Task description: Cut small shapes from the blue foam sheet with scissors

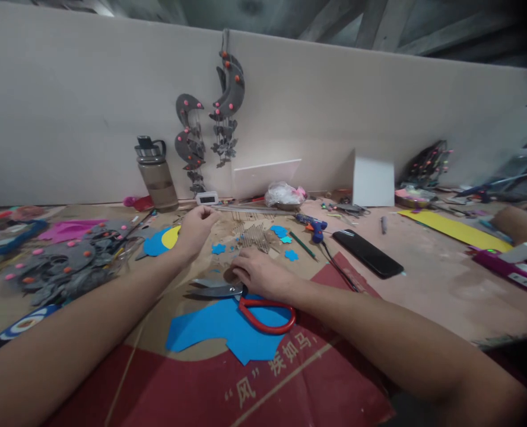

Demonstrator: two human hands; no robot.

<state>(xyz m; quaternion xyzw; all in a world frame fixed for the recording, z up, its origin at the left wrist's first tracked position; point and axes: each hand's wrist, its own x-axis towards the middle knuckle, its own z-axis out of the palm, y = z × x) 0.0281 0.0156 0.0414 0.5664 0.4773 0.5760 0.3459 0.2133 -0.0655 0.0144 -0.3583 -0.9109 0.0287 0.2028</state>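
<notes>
My left hand (197,228) is over the cardboard beside a blue and yellow felt piece (171,237), its fingers pinched together; anything between them is too small to make out. My right hand (259,273) is closed around something brown and round, partly hidden by the fingers, just above the scissors. The scissors (267,317) have red handles and slightly parted blades, and lie on a cut blue felt sheet (210,323). Small blue felt flowers (291,255) are scattered beyond my right hand, near a green pencil (303,245).
A blue glue gun (314,226) with a cable and a black phone (368,253) lie on the right. A bottle (158,178) stands at the back left. Grey felt pieces (63,261) cover the left. Another person's hand (515,224) is at far right.
</notes>
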